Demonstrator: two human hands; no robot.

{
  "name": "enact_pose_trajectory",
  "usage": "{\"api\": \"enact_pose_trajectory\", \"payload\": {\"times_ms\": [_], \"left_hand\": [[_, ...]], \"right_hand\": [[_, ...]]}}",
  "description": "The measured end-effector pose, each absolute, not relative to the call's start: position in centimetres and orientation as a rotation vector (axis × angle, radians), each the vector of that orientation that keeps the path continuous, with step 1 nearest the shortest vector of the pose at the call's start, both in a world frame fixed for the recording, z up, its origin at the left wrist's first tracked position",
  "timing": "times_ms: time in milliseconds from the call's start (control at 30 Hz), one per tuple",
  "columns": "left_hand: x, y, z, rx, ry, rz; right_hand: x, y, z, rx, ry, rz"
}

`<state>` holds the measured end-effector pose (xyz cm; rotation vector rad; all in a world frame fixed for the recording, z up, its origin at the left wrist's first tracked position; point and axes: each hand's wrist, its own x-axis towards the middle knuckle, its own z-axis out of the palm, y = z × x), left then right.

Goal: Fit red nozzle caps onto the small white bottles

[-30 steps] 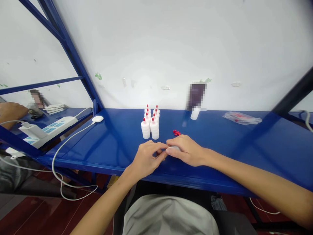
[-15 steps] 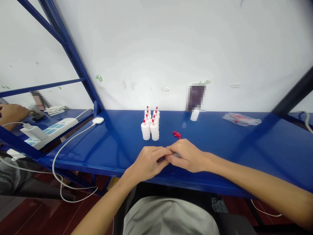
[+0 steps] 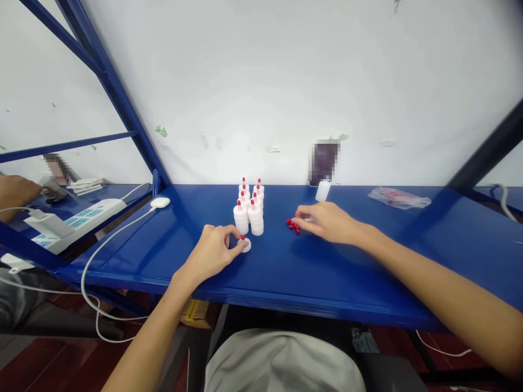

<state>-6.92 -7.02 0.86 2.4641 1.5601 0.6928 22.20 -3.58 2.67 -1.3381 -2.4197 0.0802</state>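
My left hand (image 3: 214,250) pinches a white disc-shaped spout piece (image 3: 244,246) with a red tip, low over the blue table or resting on it; I cannot tell which. Just behind it stand two rows of white pieces with red tips (image 3: 256,219), their bodies ridged like stacks or small bottles. To the right, my right hand (image 3: 324,220) is closed, thumb and forefinger at the edge of a pile of small red caps (image 3: 291,224). Something whitish (image 3: 309,220) shows under its curled fingers. Whether a red cap is between the fingertips is hidden.
A small white cylinder (image 3: 322,191) stands near the wall, before a blurred dark object (image 3: 323,160). A clear plastic bag (image 3: 399,198) with red bits lies at the right. White cables and a power strip (image 3: 87,218) are on the left, near another person's hand (image 3: 16,193).
My hands were together near the table's front edge. Now they are apart: the left has moved left with the red-tipped piece, and the right has moved forward to the red caps.
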Motion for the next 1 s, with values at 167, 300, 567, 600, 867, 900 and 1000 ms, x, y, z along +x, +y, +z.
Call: {"api": "enact_pose_trajectory", "payload": {"times_ms": [167, 300, 567, 600, 867, 900, 1000], "left_hand": [[-6.5, -7.2, 0.8, 2.347, 1.635, 0.949], [-5.1, -8.4, 1.1, 2.345, 1.424, 1.097], [-2.2, -10.2, 0.4, 2.294, 0.971, 0.638], [-2.1, -10.2, 0.3, 2.208, 0.951, 0.577], [-2.2, -9.9, -0.2, 2.124, 1.015, 0.652], [-2.1, -10.0, -0.1, 2.156, 1.027, 0.670], [-1.8, -10.1, -0.1, 2.194, 1.031, 0.701]], "right_hand": [[24.0, -3.1, 3.7, -1.283, -2.617, 0.142], [24.2, -3.1, 3.7, -1.263, -2.739, 0.143], [24.1, -2.5, 2.9, -1.247, -2.768, 0.250], [24.1, -2.5, 2.9, -1.241, -2.767, 0.270], [24.3, -2.6, 3.3, -1.248, -2.743, 0.375], [24.4, -2.6, 3.3, -1.250, -2.741, 0.386], [24.4, -2.5, 3.2, -1.253, -2.741, 0.393]]}}
